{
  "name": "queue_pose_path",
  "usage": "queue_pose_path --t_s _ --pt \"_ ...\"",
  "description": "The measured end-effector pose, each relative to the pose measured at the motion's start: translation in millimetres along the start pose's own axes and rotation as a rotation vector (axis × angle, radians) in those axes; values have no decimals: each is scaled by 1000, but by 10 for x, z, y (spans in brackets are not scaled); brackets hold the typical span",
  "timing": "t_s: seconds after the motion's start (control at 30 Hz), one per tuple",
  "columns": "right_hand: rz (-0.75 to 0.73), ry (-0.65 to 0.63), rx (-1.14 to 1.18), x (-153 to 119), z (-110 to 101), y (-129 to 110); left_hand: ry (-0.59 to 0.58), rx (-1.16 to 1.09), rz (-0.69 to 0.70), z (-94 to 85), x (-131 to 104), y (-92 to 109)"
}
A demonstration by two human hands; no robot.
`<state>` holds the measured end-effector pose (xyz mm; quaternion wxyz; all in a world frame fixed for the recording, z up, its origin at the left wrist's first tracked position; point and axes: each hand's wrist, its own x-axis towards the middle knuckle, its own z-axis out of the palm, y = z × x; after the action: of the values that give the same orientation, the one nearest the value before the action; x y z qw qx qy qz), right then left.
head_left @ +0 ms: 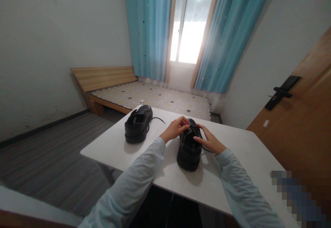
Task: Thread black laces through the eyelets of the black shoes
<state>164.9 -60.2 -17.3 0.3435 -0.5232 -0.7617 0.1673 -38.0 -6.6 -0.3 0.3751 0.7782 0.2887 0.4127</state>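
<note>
A black lace-up shoe (190,154) stands on the white table (160,166), its heel toward me. My left hand (177,128) is at the left of its laced front, fingers curled together at the laces; what they pinch is too small to make out. On the shoe's right side rests my right hand (209,139), thumb and fingers apart around the opening and laces. A loose lace end hangs out to the right, below that hand. The second black shoe (137,126) stands untouched at the table's left, one lace trailing right.
Behind the table is a bed (165,98) with a patterned mattress and a wooden headboard (108,77). Blue curtains (150,28) flank a bright window. A wooden door (300,124) with a black handle is at the right. A pixelated patch covers the lower right.
</note>
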Motion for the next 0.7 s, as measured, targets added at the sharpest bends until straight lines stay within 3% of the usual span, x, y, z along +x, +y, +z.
queue_pose_path --t_s 0.13,0.27,0.5,0.7 --pt "6 -13 -3 -2 -9 -15 1 -116 7 -44 20 -16" --pt "22 -21 -14 -6 -15 -27 146 69 15 -128 32 -5" --pt "11 -10 -3 -3 -2 -4 -2 294 -20 -145 10 -10" --pt "6 0 -13 -1 12 21 35 240 -44 -76 17 -27"
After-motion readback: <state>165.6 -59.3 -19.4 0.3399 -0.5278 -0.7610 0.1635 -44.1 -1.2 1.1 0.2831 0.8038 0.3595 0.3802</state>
